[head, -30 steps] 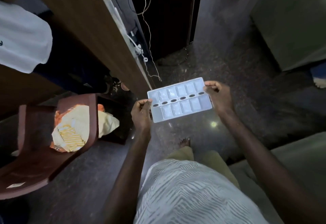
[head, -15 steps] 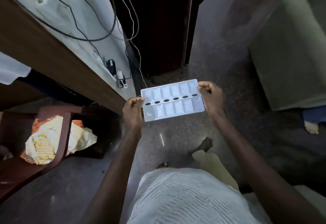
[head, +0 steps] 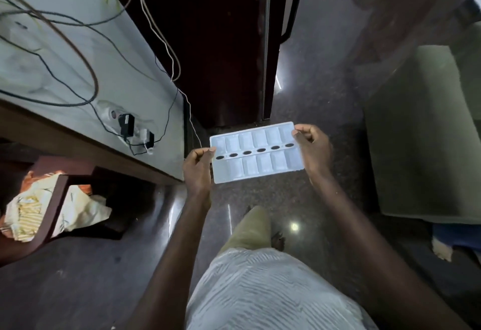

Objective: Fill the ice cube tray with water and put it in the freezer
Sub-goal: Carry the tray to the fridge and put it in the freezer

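A white ice cube tray (head: 256, 151), two rows of cells with a line of dark oval holes down its middle, is held level in front of me. My left hand (head: 197, 171) pinches its left end and my right hand (head: 313, 149) pinches its right end. Straight ahead stands a dark maroon fridge (head: 221, 43) with its door closed and a dark handle (head: 290, 7) on its right side. I cannot tell whether there is water in the cells.
A pale wall (head: 78, 56) with hanging cables and plugged adapters (head: 130, 128) runs along the left. A brown chair (head: 49, 210) with crumpled cloth sits lower left. A grey-green mattress or cushion (head: 424, 134) lies on the right. The dark stone floor (head: 299, 199) lies between.
I have walked forward with the tray; the fridge front and handle now fill the upper view and the chair has slid toward the lower left. Both hands keep their hold.
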`<action>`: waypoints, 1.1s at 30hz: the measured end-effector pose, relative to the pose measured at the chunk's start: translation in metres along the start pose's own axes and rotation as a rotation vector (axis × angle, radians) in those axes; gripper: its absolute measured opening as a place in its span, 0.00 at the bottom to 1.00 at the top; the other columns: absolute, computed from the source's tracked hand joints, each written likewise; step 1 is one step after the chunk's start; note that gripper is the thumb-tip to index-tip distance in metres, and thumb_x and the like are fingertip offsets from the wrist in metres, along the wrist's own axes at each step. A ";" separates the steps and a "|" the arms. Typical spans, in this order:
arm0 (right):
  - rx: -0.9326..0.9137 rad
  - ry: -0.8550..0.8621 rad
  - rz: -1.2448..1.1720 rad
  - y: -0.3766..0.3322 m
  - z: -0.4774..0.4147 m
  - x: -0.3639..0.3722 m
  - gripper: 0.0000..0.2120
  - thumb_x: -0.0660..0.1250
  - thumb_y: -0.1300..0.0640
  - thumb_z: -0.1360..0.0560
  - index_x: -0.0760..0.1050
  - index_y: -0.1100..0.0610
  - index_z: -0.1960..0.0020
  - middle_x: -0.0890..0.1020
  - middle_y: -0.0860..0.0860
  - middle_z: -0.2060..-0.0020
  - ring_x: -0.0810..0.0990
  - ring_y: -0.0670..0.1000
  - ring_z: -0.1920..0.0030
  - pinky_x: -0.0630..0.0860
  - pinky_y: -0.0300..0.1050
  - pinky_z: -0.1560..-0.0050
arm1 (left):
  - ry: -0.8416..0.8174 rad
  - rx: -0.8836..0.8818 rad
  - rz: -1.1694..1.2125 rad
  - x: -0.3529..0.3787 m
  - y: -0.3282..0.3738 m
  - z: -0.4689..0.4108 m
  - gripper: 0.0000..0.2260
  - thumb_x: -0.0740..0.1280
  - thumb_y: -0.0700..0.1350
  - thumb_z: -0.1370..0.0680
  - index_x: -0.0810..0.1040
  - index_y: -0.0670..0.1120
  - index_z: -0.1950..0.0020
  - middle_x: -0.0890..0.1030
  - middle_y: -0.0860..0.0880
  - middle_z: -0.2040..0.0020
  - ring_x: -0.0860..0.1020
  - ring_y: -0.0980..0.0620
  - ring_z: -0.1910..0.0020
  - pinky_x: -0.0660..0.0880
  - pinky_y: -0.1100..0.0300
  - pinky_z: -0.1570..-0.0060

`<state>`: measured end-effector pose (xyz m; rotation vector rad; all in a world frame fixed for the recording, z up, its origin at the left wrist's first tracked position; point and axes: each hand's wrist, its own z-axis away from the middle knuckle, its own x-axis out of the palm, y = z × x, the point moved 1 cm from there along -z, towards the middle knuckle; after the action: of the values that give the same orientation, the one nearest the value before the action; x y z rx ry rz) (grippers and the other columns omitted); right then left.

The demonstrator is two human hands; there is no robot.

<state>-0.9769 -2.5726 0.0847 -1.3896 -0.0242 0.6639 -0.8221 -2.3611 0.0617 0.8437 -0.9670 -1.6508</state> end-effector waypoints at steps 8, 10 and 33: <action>0.006 -0.008 -0.004 -0.003 -0.124 -0.034 0.05 0.69 0.53 0.20 0.81 0.50 0.45 0.82 0.42 0.56 0.80 0.39 0.57 0.72 0.24 0.64 | -0.028 -0.004 -0.023 0.116 0.028 -0.048 0.06 0.73 0.49 0.25 0.83 0.47 0.55 0.82 0.45 0.58 0.77 0.47 0.58 0.76 0.48 0.57; 0.015 -0.010 -0.004 -0.007 -0.161 -0.041 0.05 0.69 0.53 0.19 0.81 0.52 0.45 0.83 0.43 0.55 0.80 0.39 0.57 0.72 0.24 0.64 | -0.031 0.002 -0.033 0.149 0.037 -0.066 0.06 0.73 0.49 0.25 0.83 0.47 0.54 0.82 0.44 0.57 0.77 0.47 0.58 0.75 0.48 0.56; 0.060 0.152 -0.043 -0.044 -0.538 -0.196 0.08 0.66 0.51 0.17 0.80 0.54 0.45 0.84 0.49 0.54 0.82 0.44 0.57 0.78 0.33 0.59 | -0.176 0.051 -0.095 0.557 0.150 -0.203 0.07 0.72 0.47 0.22 0.80 0.44 0.53 0.81 0.48 0.58 0.77 0.53 0.60 0.76 0.56 0.60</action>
<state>-0.9079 -3.1433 0.0821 -1.3741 0.0859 0.5181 -0.7240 -2.9644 0.0658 0.7994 -1.1087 -1.8119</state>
